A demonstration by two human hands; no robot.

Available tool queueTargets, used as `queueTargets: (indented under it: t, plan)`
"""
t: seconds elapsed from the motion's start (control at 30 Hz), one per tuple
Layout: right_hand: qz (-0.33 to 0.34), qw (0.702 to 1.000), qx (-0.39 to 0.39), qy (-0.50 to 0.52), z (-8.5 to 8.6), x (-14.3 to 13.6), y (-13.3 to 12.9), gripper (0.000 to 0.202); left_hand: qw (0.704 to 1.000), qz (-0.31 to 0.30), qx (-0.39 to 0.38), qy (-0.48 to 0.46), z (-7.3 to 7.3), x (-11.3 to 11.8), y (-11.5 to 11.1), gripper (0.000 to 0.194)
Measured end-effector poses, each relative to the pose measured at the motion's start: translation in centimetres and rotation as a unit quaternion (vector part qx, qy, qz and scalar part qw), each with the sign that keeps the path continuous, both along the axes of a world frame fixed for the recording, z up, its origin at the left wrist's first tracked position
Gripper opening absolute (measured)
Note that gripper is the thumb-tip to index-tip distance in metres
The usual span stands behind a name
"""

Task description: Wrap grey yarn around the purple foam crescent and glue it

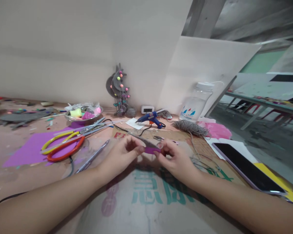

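Between my two hands is a small piece, grey on top with a purple strip (151, 150) along its near side; its exact kind I cannot make out. My left hand (123, 152) pinches its left end with thumb and fingers. At the right end, my right hand (176, 159) grips it the same way. Both hands hover over the printed cardboard sheet (127, 198). Just beyond them lie small metal-tipped snips (158, 138) and a blue hot glue gun (151, 119), its nozzle over a white paper scrap (134, 124).
Left are red-and-yellow-handled scissors (63, 146) on purple sheet (26, 151), a pen (94, 155) and a filled bowl (84, 118). Grey yarn (191, 128), a bottle (195, 102) and a phone (246, 167) lie right. A decorated grey crescent ornament (118, 87) leans at the back.
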State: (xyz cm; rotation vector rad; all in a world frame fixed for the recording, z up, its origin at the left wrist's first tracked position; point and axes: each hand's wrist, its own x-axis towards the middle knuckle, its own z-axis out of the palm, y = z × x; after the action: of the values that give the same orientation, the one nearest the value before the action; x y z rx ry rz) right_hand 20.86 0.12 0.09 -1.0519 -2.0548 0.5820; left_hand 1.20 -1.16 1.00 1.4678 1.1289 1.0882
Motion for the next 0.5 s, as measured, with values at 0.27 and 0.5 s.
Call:
queueTargets:
  t: [0.27, 0.5]
  plan:
    - [0.037, 0.902, 0.336, -0.270, 0.2, 2.2, 1.2, 0.010, 0.988, -0.007, 0.030, 0.153, 0.3, -0.5, 0.5, 0.038]
    - [0.001, 0.940, 0.276, -0.202, 0.4, 1.6, 0.6, 0.016, 1.000, -0.015, 0.000, 0.019, -1.5, -0.2, 1.6, 0.032]
